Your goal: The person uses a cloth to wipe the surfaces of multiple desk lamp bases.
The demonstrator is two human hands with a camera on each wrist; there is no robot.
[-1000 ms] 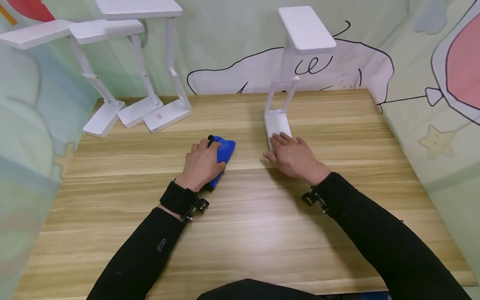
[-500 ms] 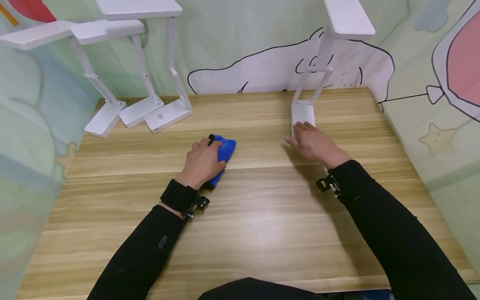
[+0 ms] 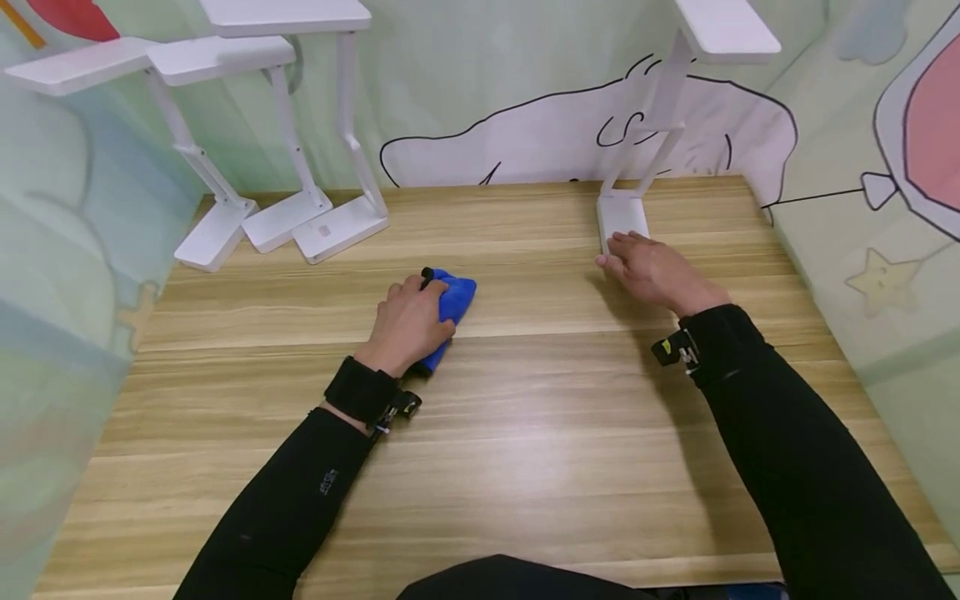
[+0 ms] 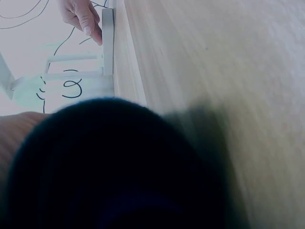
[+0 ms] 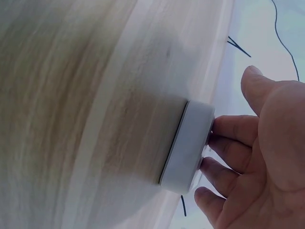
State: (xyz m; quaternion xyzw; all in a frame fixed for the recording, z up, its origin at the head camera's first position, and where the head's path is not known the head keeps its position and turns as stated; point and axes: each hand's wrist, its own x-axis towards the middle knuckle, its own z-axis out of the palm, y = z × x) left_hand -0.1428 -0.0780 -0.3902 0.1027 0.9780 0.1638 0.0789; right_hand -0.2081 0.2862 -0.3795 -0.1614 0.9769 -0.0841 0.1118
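Note:
A white desk lamp (image 3: 622, 215) with a flat rectangular head stands toward the back right of the table. My right hand (image 3: 660, 271) lies over the front of its base. In the right wrist view the fingertips (image 5: 217, 125) rest along the top of the base (image 5: 188, 145), while the thumb is held apart from it. Left of centre, my left hand (image 3: 408, 325) grips a bunched blue cloth (image 3: 459, 298) on the table, a black end showing at its top. A dark rounded shape fills much of the left wrist view.
Three more white desk lamps (image 3: 341, 229) stand close together at the back left, their bases nearly touching. The wooden table (image 3: 510, 442) meets printed fabric walls (image 3: 465, 75) at the back and sides.
The right hand and the lamp under it have slid to the right and slightly back, the later part of it smaller. The left hand and blue cloth have stayed in place.

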